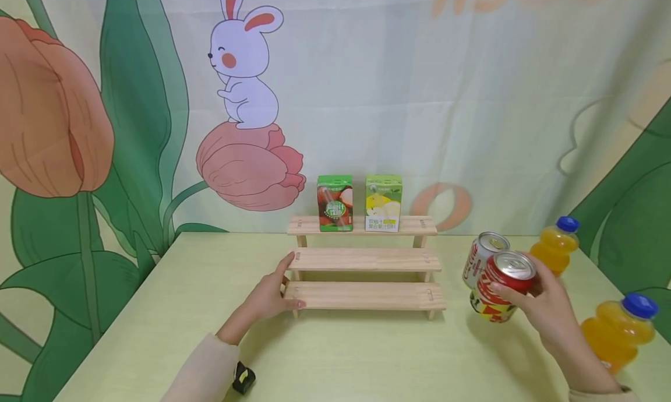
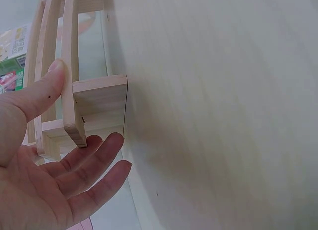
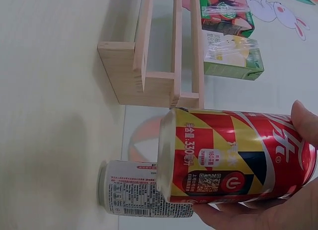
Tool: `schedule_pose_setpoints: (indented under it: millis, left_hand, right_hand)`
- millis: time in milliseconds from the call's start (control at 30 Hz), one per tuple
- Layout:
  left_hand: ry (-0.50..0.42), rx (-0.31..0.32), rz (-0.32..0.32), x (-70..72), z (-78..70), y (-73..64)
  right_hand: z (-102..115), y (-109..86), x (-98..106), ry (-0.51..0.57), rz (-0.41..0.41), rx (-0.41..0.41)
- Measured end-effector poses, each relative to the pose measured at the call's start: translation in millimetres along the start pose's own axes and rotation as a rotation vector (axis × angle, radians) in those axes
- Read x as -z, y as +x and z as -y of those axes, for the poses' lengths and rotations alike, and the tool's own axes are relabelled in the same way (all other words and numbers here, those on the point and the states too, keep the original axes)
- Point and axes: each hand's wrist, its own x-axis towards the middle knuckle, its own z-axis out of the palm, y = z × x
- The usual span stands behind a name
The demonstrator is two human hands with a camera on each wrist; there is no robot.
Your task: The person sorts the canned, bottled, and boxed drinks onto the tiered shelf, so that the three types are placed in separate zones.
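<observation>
My right hand [image 1: 550,309] grips a red soda can [image 1: 505,285] with a yellow-patterned lower part, thumb and fingers around its upper body. The can is off the table, slightly tilted, in front of a white-and-silver can [image 1: 484,256] standing there. In the right wrist view the red can [image 3: 228,155] partly covers the white can [image 3: 139,190]. My left hand [image 1: 269,294] holds the left end of a three-step wooden rack [image 1: 367,296]. In the left wrist view the thumb presses the lowest step [image 2: 71,66], and the other fingers bend around the rack's end.
On the top step stand a red-and-green juice box [image 1: 335,204] and a yellow-green juice box [image 1: 384,204]. Two orange juice bottles with blue caps, a far bottle [image 1: 555,247] and a near bottle [image 1: 618,332], stand at right. A small black object [image 1: 243,378] lies by the left sleeve.
</observation>
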Motion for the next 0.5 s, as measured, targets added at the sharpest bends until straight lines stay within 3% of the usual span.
schedule_pose_setpoints:
  millis: [500]
  left_hand:
    - [0.002,0.003,0.0,0.0,-0.6,0.2]
  right_hand:
    - [10.3,3.6,-5.3,0.005,-0.001,0.056]
